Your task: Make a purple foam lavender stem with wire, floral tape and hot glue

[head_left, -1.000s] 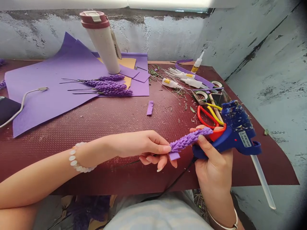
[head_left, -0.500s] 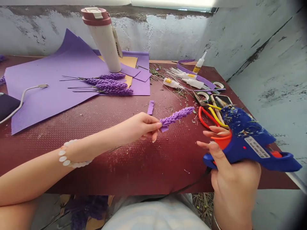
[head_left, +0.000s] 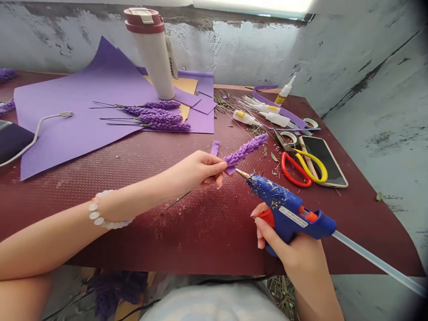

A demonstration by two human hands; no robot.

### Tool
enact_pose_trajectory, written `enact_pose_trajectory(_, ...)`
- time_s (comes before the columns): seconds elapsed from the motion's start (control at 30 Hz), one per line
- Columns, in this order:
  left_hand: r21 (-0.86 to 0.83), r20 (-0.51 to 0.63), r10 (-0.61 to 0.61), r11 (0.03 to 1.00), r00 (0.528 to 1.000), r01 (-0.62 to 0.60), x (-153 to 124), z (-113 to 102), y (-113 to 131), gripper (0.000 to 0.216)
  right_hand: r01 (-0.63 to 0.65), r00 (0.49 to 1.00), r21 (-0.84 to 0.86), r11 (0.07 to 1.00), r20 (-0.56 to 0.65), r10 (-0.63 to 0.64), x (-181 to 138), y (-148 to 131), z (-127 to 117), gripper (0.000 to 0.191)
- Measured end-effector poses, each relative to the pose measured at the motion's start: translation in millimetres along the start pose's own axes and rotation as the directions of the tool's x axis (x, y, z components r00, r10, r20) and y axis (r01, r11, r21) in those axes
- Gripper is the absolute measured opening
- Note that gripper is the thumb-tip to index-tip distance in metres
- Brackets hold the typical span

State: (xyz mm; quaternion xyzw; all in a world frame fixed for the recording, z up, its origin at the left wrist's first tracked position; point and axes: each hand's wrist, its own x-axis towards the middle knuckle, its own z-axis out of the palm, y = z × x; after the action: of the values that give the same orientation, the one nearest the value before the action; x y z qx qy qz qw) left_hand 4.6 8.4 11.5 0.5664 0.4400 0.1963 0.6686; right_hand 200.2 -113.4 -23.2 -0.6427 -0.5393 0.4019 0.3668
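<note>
My left hand (head_left: 209, 168) pinches the lower end of a purple artificial lavender stem (head_left: 246, 149), its braided flower head pointing up and right. A short loose purple flap hangs at the base, and the dark wire stem comes out below the hand. In my right hand (head_left: 284, 238) is a blue hot glue gun (head_left: 281, 196), fingers wrapped round its handle by the orange trigger. Its metal nozzle is right at the purple flap; whether they touch I cannot tell. A clear glue stick extends from the gun's back. Behind my left hand lies a small fringed purple strip (head_left: 215, 147).
Finished lavender stems (head_left: 160, 117) rest on purple sheets (head_left: 73, 102) beside a white tumbler (head_left: 152, 62). At the right are scissors (head_left: 301, 165), a phone (head_left: 326, 160), small glue bottles (head_left: 245, 117), green tape rolls (head_left: 289, 137) and wires. A white cable (head_left: 38, 127) lies at left.
My right hand has brought the glue gun left and down, so its nozzle now meets the base of the flower. The flower is tilted slightly more upward, and the phone has come into fuller view.
</note>
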Motion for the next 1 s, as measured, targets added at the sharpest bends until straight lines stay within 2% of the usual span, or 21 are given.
enact_pose_trajectory(0.2,-0.053,0.022,-0.017,0.998,1.0,0.019,-3.6,2.4,3.8,0.035,0.027,0.999,0.0,1.0,0.022,-0.027,6.8,1.7,4.2,0.022)
enact_pose_trajectory(0.47,-0.191,0.092,-0.03,0.98,0.995,0.048,-1.0,-1.0,-2.6,0.033,-0.032,0.999,0.07,0.997,0.031,0.03,6.8,4.5,8.9,0.024)
enact_pose_trajectory(0.6,-0.23,0.121,-0.042,0.971,0.992,0.069,0.2,-2.4,-6.8,0.027,-0.01,1.0,0.059,0.998,0.007,0.01,6.9,5.4,11.9,0.024)
enact_pose_trajectory(0.87,-0.275,0.098,-0.006,0.961,0.995,0.033,-0.6,-2.8,-4.7,0.031,0.028,0.999,0.043,0.999,-0.04,-0.026,4.7,4.7,13.8,0.023)
enact_pose_trajectory(1.0,-0.269,0.071,0.01,0.963,0.997,0.01,1.1,-5.2,-3.9,0.028,-0.01,0.996,0.092,0.996,-0.091,0.018,-0.5,0.7,17.9,0.023)
